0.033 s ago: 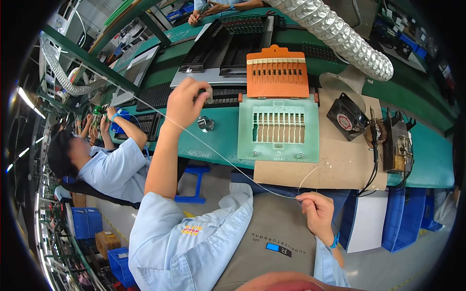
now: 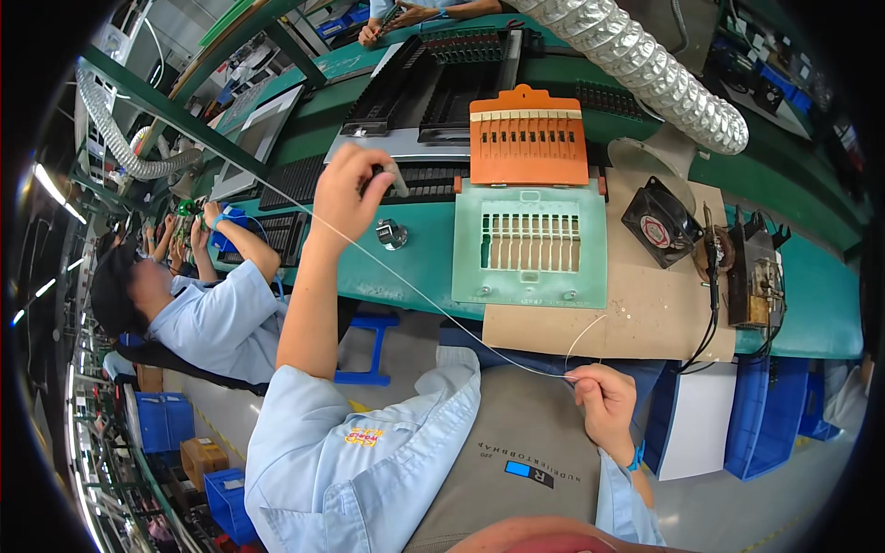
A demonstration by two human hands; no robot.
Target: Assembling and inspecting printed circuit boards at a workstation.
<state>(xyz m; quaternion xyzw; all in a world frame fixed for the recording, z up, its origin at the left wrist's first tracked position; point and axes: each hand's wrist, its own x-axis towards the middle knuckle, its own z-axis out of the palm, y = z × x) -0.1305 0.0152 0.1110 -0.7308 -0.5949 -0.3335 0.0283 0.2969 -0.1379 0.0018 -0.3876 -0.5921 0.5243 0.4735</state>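
My left hand (image 2: 348, 195) is raised over the bench, its thumb and fingers closed on a small grey piece (image 2: 398, 180) whose kind I cannot make out. Low in front of my chest, my right hand (image 2: 606, 402) pinches a thin silvery wire (image 2: 433, 308). From there the wire runs up and leftward past my left wrist, while a short curved end stands above the right fingers. A pale green frame (image 2: 468, 253) with a slotted window lies on the bench, its orange flap (image 2: 528, 170) raised and carrying a row of small dark parts. Below my left hand sits a round shiny metal piece (image 2: 391, 234).
Cardboard (image 2: 636, 318) lies under a black fan (image 2: 662, 221) and a soldering unit (image 2: 756, 276) with cables. A silver duct (image 2: 636, 69) hangs overhead. Black trays (image 2: 387, 92) stand behind. A co-worker (image 2: 217, 309) sits at left; another person's hands (image 2: 396, 20) work across the bench.
My left hand has shifted very slightly, and the grey piece in it has tilted a little. My right hand still pinches the wire in the same place.
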